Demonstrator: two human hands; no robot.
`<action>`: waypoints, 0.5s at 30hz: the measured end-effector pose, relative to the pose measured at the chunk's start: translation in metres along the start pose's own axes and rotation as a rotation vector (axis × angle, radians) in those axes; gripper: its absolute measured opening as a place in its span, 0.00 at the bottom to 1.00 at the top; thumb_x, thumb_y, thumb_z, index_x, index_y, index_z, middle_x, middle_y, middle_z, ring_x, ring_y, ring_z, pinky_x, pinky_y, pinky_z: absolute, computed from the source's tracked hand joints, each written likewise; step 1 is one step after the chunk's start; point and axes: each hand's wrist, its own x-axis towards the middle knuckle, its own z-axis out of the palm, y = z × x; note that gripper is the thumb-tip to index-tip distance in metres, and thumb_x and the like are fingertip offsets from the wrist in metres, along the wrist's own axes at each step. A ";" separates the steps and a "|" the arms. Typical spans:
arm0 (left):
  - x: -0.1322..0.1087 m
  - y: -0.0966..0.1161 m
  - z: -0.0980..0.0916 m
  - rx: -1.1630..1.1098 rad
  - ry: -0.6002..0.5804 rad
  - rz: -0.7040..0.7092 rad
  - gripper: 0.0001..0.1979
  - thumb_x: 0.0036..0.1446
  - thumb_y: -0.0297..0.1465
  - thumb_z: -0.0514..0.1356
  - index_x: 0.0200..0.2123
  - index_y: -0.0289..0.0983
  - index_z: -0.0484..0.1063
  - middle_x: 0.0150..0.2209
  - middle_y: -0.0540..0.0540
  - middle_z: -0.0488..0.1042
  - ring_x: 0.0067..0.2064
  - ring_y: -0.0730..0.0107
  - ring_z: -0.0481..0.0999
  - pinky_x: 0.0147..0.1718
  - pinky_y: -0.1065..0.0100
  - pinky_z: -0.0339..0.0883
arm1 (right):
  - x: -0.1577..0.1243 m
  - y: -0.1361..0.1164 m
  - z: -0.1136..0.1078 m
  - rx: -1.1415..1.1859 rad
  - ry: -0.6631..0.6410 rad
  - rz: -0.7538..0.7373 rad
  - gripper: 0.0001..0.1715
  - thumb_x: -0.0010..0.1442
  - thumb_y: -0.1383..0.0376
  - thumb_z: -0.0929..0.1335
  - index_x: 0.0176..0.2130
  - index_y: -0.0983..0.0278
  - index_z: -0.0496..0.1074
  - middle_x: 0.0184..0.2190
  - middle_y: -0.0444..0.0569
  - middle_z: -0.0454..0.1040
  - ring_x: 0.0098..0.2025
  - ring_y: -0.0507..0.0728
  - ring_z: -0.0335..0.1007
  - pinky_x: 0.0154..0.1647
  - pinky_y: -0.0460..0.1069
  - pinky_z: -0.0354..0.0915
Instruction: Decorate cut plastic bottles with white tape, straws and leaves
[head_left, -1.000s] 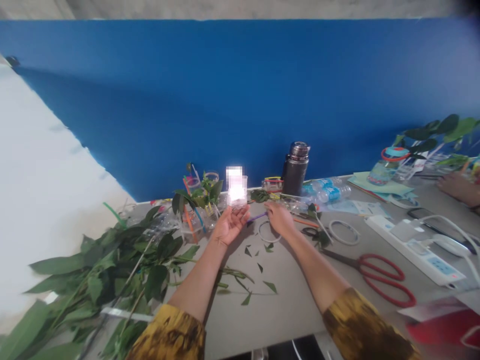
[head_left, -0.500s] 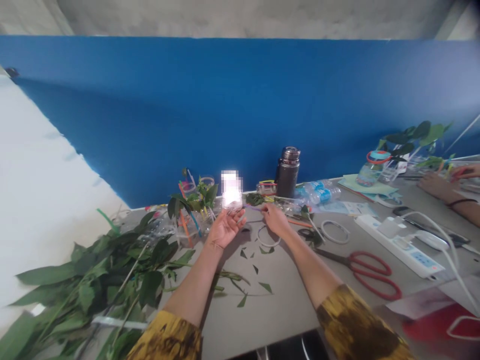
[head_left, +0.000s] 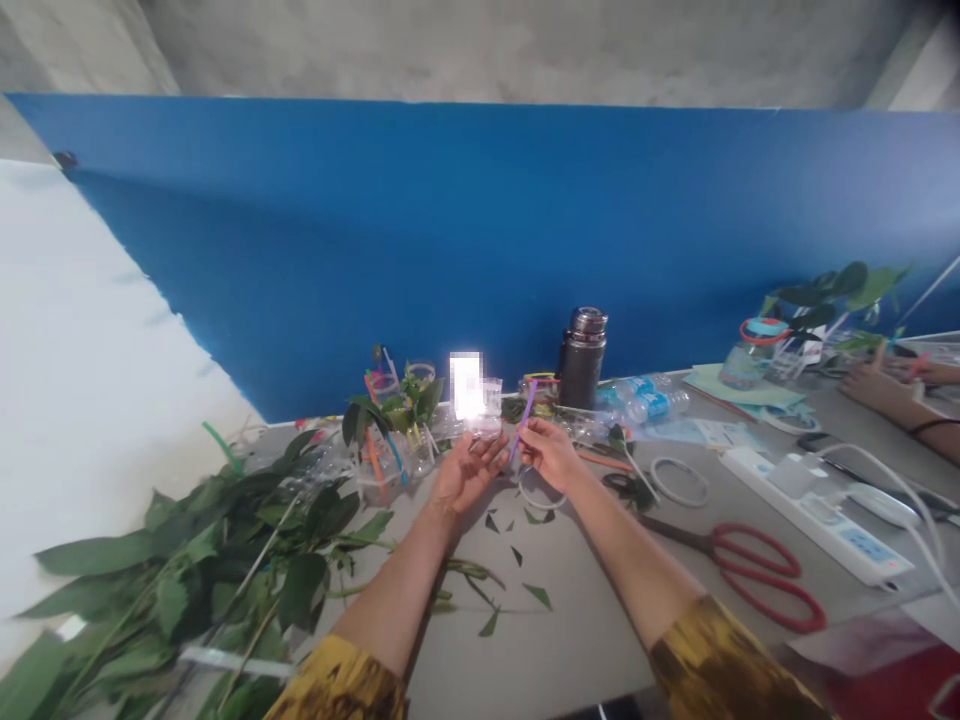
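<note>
A purple straw (head_left: 529, 402) stands nearly upright, pinched between the fingertips of my right hand (head_left: 553, 456). Close by on its left, my left hand (head_left: 465, 480) lies palm up with the fingers spread and nothing in them. Just beyond that hand is a clear cup (head_left: 490, 398), partly hidden by a bright blurred patch. More clear cups (head_left: 375, 480) with straws and leafy sprigs (head_left: 411, 398) stand to its left. Cut leaf scraps (head_left: 537, 596) and green stems (head_left: 474, 572) lie on the grey table under my forearms. A white cable loop (head_left: 541, 500) lies below my right hand.
Leafy branches (head_left: 195, 570) cover the left side. At the back stand a dark thermos (head_left: 583, 360) and plastic bottles (head_left: 652, 400). Red-handled scissors (head_left: 757, 565) and a power strip (head_left: 817, 520) lie right. Another person's hands (head_left: 877, 385) are at far right.
My right hand has raised the purple straw from lying low to nearly upright. My left hand has turned slightly and come nearer to it. The view has tilted up a little.
</note>
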 end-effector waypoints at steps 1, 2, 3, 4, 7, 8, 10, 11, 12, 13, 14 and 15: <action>-0.001 0.000 0.001 -0.004 0.004 -0.002 0.09 0.69 0.33 0.64 0.36 0.35 0.78 0.48 0.37 0.84 0.53 0.54 0.84 0.53 0.56 0.78 | 0.000 0.001 0.001 -0.002 0.007 -0.010 0.30 0.39 0.50 0.87 0.30 0.62 0.75 0.22 0.40 0.72 0.24 0.49 0.65 0.22 0.44 0.63; -0.002 -0.001 0.002 -0.009 0.006 -0.006 0.09 0.69 0.33 0.64 0.36 0.35 0.78 0.48 0.37 0.84 0.52 0.54 0.84 0.53 0.56 0.78 | -0.001 0.003 0.003 -0.004 0.019 -0.021 0.30 0.39 0.50 0.87 0.29 0.62 0.75 0.22 0.40 0.71 0.23 0.49 0.64 0.22 0.44 0.63; -0.002 -0.001 0.002 -0.014 0.005 -0.012 0.08 0.68 0.33 0.64 0.36 0.35 0.78 0.48 0.37 0.84 0.52 0.53 0.85 0.52 0.55 0.78 | -0.001 0.004 0.004 -0.006 0.031 -0.031 0.30 0.39 0.50 0.87 0.29 0.62 0.74 0.21 0.39 0.71 0.23 0.49 0.64 0.22 0.44 0.63; -0.003 -0.002 0.003 -0.019 0.003 -0.021 0.08 0.68 0.33 0.65 0.37 0.35 0.78 0.49 0.37 0.84 0.52 0.53 0.85 0.53 0.54 0.79 | -0.001 0.005 0.005 -0.007 0.042 -0.040 0.30 0.39 0.49 0.87 0.29 0.62 0.74 0.21 0.39 0.71 0.23 0.49 0.64 0.22 0.44 0.63; -0.005 -0.003 0.005 -0.041 0.007 -0.042 0.05 0.67 0.30 0.65 0.38 0.35 0.78 0.48 0.37 0.84 0.51 0.52 0.85 0.55 0.50 0.78 | -0.002 0.005 0.009 -0.023 0.085 -0.075 0.31 0.39 0.47 0.86 0.29 0.61 0.74 0.21 0.40 0.72 0.23 0.50 0.65 0.23 0.45 0.64; -0.005 -0.004 0.005 -0.049 0.014 -0.040 0.04 0.66 0.29 0.65 0.38 0.35 0.78 0.47 0.38 0.84 0.51 0.52 0.85 0.56 0.49 0.78 | -0.002 0.004 0.009 -0.033 0.103 -0.094 0.31 0.40 0.47 0.86 0.30 0.61 0.74 0.21 0.40 0.72 0.23 0.50 0.66 0.23 0.45 0.64; -0.005 -0.005 0.005 -0.062 0.036 -0.031 0.02 0.65 0.27 0.66 0.38 0.34 0.78 0.40 0.40 0.84 0.50 0.52 0.86 0.57 0.49 0.78 | -0.002 0.002 0.010 -0.065 0.144 -0.140 0.29 0.42 0.47 0.85 0.30 0.61 0.75 0.22 0.40 0.73 0.23 0.50 0.66 0.23 0.46 0.64; -0.005 -0.005 0.005 -0.066 0.046 -0.030 0.01 0.64 0.26 0.66 0.37 0.34 0.77 0.36 0.42 0.83 0.49 0.52 0.86 0.57 0.49 0.78 | -0.002 0.001 0.010 -0.088 0.163 -0.161 0.28 0.43 0.47 0.85 0.31 0.61 0.75 0.22 0.41 0.73 0.23 0.50 0.67 0.24 0.46 0.64; -0.005 -0.006 0.004 -0.067 0.048 -0.032 0.01 0.64 0.25 0.66 0.37 0.34 0.77 0.34 0.43 0.82 0.49 0.53 0.86 0.58 0.49 0.77 | -0.002 0.000 0.011 -0.115 0.181 -0.179 0.27 0.44 0.48 0.84 0.31 0.61 0.75 0.22 0.41 0.73 0.23 0.51 0.67 0.24 0.47 0.65; -0.005 -0.007 0.004 -0.063 0.041 -0.037 0.01 0.63 0.24 0.67 0.38 0.34 0.77 0.32 0.44 0.82 0.49 0.53 0.86 0.59 0.49 0.77 | -0.002 -0.001 0.011 -0.144 0.198 -0.190 0.26 0.44 0.48 0.84 0.31 0.61 0.75 0.22 0.41 0.74 0.23 0.51 0.68 0.25 0.47 0.66; -0.005 -0.007 0.004 -0.054 0.024 -0.045 0.03 0.62 0.24 0.67 0.39 0.34 0.77 0.33 0.44 0.82 0.49 0.53 0.86 0.60 0.49 0.76 | -0.002 -0.001 0.012 -0.174 0.214 -0.196 0.25 0.45 0.49 0.83 0.31 0.61 0.75 0.22 0.41 0.74 0.24 0.52 0.69 0.25 0.48 0.67; -0.005 -0.008 0.003 -0.042 -0.001 -0.053 0.04 0.61 0.23 0.67 0.40 0.34 0.78 0.34 0.43 0.83 0.49 0.54 0.86 0.61 0.49 0.76 | -0.002 -0.001 0.013 -0.199 0.230 -0.199 0.25 0.45 0.49 0.83 0.31 0.60 0.75 0.22 0.42 0.75 0.24 0.53 0.70 0.26 0.49 0.69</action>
